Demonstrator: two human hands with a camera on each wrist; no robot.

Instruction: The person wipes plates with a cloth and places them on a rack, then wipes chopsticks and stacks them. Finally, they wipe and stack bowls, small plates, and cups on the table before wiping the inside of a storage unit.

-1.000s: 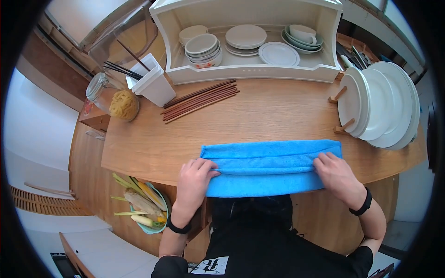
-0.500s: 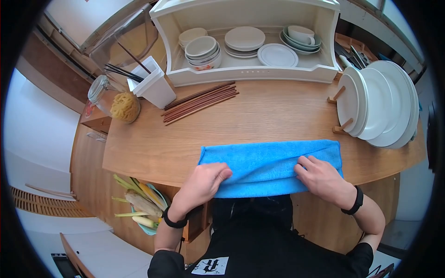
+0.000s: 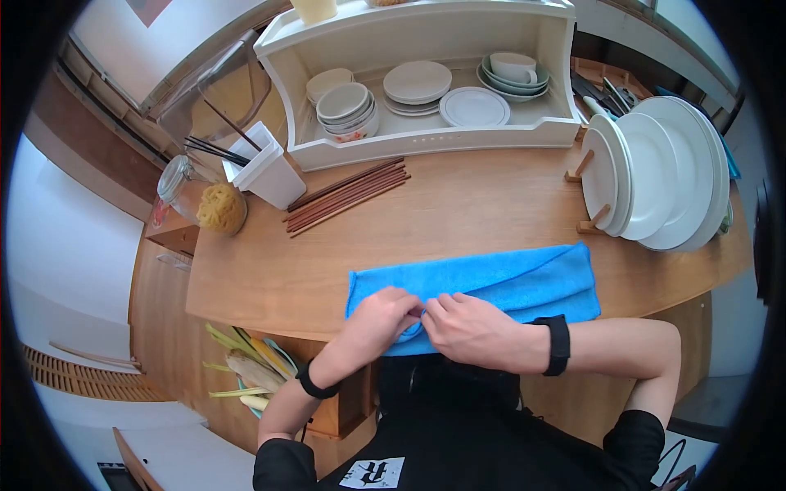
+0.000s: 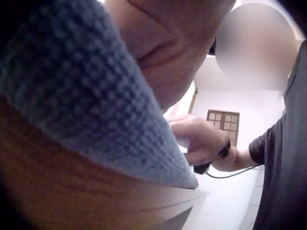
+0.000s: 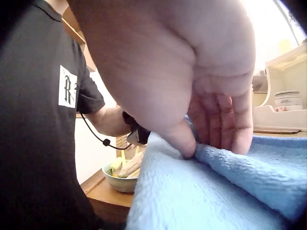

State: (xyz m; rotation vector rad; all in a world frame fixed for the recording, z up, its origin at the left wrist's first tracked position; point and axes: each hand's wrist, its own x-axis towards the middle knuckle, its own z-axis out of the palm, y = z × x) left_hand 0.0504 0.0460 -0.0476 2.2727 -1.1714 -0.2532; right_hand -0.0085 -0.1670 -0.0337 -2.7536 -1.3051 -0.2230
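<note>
A blue towel (image 3: 524, 282), folded into a long strip, lies along the front edge of the wooden table. Both hands meet over its left part in the head view, their fingertips close together. There the left hand (image 3: 381, 321) pinches a bit of the towel's near layer, which curls up under its fingers. Beside it, the right hand (image 3: 475, 334) grips the same part. The right wrist view shows a raised fold of the towel (image 5: 240, 165) between that hand's thumb (image 5: 180, 139) and fingers. Close to the left wrist camera, the towel's weave (image 4: 91, 91) fills much of the view.
Chopsticks (image 3: 348, 196) lie behind the towel, near a white holder (image 3: 274, 176) and a pasta jar (image 3: 219, 204). A white shelf (image 3: 434, 146) holds bowls and plates. Plates (image 3: 655, 172) stand in a rack at right. A vegetable bowl (image 5: 122, 183) sits low at left.
My right hand has slid left along the towel to sit beside the left hand, which has shifted slightly right. The towel's near left part is now bunched up, and the head view has shifted.
</note>
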